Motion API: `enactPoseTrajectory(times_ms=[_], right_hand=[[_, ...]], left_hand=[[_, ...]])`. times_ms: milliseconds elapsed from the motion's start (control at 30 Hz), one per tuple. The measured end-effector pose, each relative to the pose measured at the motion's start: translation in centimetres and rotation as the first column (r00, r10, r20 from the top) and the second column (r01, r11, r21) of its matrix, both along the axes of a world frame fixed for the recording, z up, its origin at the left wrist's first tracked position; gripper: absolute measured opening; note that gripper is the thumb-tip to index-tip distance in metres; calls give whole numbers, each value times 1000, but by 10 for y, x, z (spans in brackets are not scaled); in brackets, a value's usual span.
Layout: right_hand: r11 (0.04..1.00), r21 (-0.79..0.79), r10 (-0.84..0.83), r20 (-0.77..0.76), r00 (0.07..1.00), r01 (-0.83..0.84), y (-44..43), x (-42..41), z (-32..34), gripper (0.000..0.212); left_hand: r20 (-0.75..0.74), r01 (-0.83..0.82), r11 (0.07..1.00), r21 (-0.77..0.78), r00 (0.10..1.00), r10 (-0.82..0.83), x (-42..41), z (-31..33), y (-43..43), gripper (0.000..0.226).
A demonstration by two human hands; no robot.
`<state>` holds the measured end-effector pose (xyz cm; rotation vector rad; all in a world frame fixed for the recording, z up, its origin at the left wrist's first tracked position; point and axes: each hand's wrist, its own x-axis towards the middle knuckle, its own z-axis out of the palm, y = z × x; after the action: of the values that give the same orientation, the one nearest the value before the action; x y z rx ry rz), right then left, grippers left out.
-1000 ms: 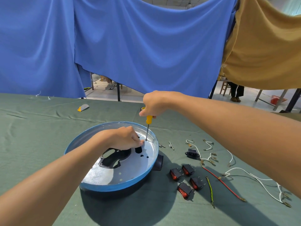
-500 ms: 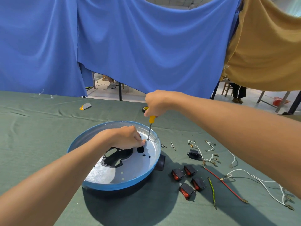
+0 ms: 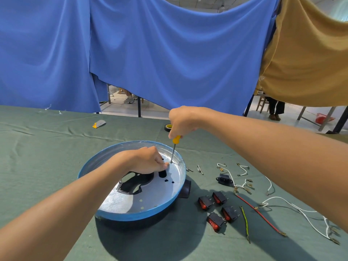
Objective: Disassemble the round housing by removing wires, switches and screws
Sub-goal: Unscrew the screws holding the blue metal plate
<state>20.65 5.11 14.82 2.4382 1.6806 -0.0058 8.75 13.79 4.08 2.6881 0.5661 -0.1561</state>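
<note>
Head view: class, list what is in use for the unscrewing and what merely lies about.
In use: right hand gripping screwdriver, screw under its tip, round housing, left hand resting inside it.
Lying about: four rocker switches, red wire, white wires, power socket, tape roll.

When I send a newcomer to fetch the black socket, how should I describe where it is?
Find the blue-rimmed housing on the green table; loose parts lie to its right in the head view. Beyond the four switches, among the white wires, sits the socket. It is all black, whereas each switch has a red rocker.
</note>
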Motion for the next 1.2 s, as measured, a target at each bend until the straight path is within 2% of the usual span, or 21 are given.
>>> enactPoseTrajectory(times_ms=[67, 167, 233, 300, 367, 433, 533, 633, 700, 733, 833, 867, 900, 1033, 1133, 1200], right_hand=[[999, 27, 38, -22, 999, -38, -1, 0, 0, 24], [997, 22, 72, -148, 986, -69, -1, 0, 2, 9], [999, -3, 51, -170, 984, -52, 0, -1, 1, 19], [1000, -9, 17, -128, 992, -19, 0, -2, 1, 45], [1000, -29, -13, -64, 998, 12, 1, -2, 2, 51], [999, -48, -25, -34, 999, 23, 3, -2, 2, 40], [1000, 9, -12, -38, 999, 12, 3, 0, 1, 25], [998, 44, 43, -147, 988, -36, 1, 1, 2, 10], [998, 33, 53, -214, 975, -47, 0, 1, 0, 9], [999, 22, 45, -215, 976, -41, 0, 0, 0, 10], [999, 38, 4, -119, 993, 0, -2, -1, 1, 47], [999, 47, -11, -86, 996, 15, -2, -2, 1, 53], [999, 51, -16, -60, 998, 19, -2, -2, 0, 53], [997, 70, 14, -5, 1000, -14, -2, -5, -3, 26], [995, 56, 93, -111, 989, -87, -5, -7, 4, 3], [994, 42, 102, -153, 983, -97, -6, -6, 4, 5]], left_hand=[[4, 9, 1000, 10, 1000, -9, 0, 0, -1, 53], [24, 17, 1000, 18, 1000, -17, -1, 2, -3, 52], [29, 25, 1000, 12, 999, -26, -1, 3, -4, 53], [29, 30, 1000, 6, 999, -31, -2, 4, -5, 53], [22, 30, 1000, 11, 999, -30, -2, 4, -5, 52], [16, 18, 1000, 11, 1000, -18, -1, 3, -5, 50], [23, 14, 1000, 0, 1000, -14, 0, 3, -5, 52], [20, 18, 1000, 0, 1000, -18, -1, 3, -4, 52], [22, 15, 1000, 2, 1000, -15, -1, 3, -4, 50], [23, 16, 1000, 3, 1000, -16, -1, 3, -4, 51], [32, 20, 1000, 5, 999, -20, -1, 3, -6, 53], [32, 22, 1000, 9, 999, -22, -1, 3, -6, 53], [29, 21, 1000, 13, 999, -21, -1, 4, -6, 53], [27, 6, 1000, 9, 1000, -6, 0, 2, -5, 55], [33, 12, 1000, 14, 999, -13, 0, 1, -4, 55], [33, 15, 1000, 20, 999, -16, 0, 1, -4, 52]])
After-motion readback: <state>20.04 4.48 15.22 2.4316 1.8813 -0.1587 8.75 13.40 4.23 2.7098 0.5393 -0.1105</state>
